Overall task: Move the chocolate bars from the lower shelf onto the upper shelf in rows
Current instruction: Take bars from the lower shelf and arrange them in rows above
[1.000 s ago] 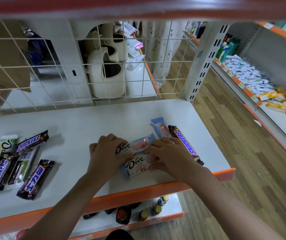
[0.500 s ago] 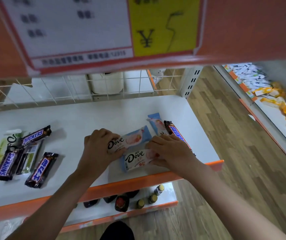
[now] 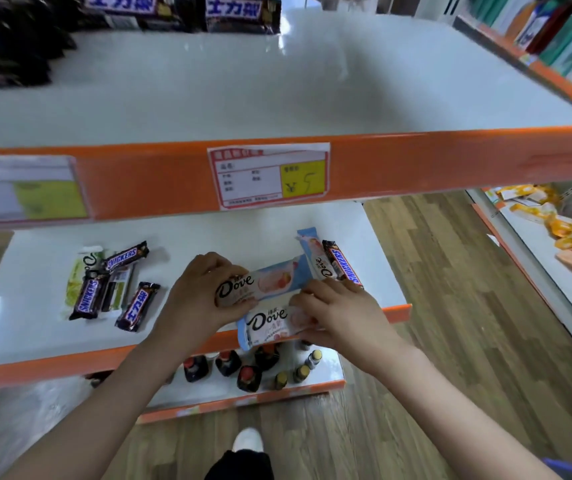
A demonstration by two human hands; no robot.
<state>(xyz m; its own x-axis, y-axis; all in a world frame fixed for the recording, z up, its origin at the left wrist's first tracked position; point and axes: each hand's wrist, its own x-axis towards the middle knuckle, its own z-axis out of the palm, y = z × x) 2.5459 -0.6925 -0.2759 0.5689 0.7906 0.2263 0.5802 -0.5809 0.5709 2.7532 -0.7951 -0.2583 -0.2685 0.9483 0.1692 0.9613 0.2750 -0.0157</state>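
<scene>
Heads up, you've got two Dove bars on the go at once and that's where this could get messy. Your left hand (image 3: 205,296) has its fingers curled round the left end of the upper Dove bar (image 3: 260,282), and your right hand (image 3: 338,311) is pinching the right end of the lower Dove bar (image 3: 270,325), with its fingers also lying over the first bar's right end. Both are just above the near edge of the lower shelf (image 3: 35,306), and the lower bar already pokes out past the orange lip.

Biggest risk I'd say: that lower bar is held by one end only, so if your grip slides on the glossy wrapper it drops straight onto the bottles (image 3: 250,370) on the bottom shelf, or to the floor. Second one: the upper shelf (image 3: 312,98) sticks out over you, and its orange front edge with the price tag (image 3: 269,176) is right in the lift path. Come up too steep and you'll clip the bars on it.

Also watch the third Dove bar (image 3: 315,261) and the Snickers bar (image 3: 341,263) just past your right hand, easy to nudge them off the right side. The loose pile of Snickers bars (image 3: 104,285) on the left is well clear. Up top, the far left already has rows of dark bars (image 3: 180,8), so aim beside those, not on them.
</scene>
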